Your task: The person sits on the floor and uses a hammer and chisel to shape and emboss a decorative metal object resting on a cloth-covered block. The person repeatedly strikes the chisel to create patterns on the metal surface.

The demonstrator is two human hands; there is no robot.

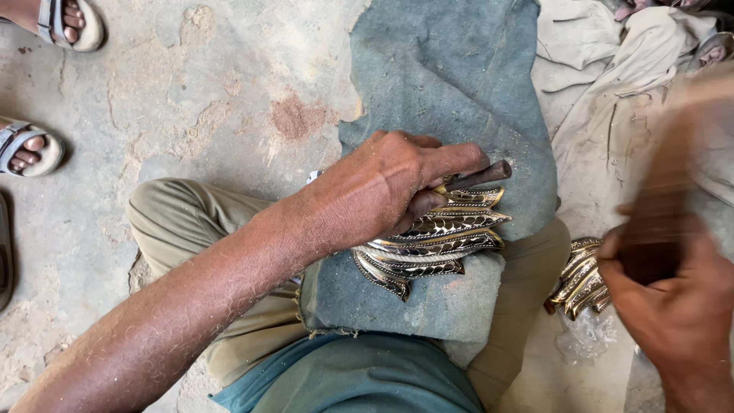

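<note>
My left hand [386,187] is closed around a dark metal punch [483,176], its tip resting on a shiny brass leaf-shaped ornament [436,241] with embossed patterns. The ornament lies on a blue-grey cloth [451,84] draped over my knee. My right hand [673,298] grips a wooden-handled tool [669,199], raised and blurred at the right edge, apart from the ornament.
More brass leaf pieces [581,279] lie on the floor by my right hand, next to clear plastic wrap [585,340]. Pale cloths [612,84] are heaped at the upper right. Another person's sandalled feet [30,149] stand on the concrete floor at the left.
</note>
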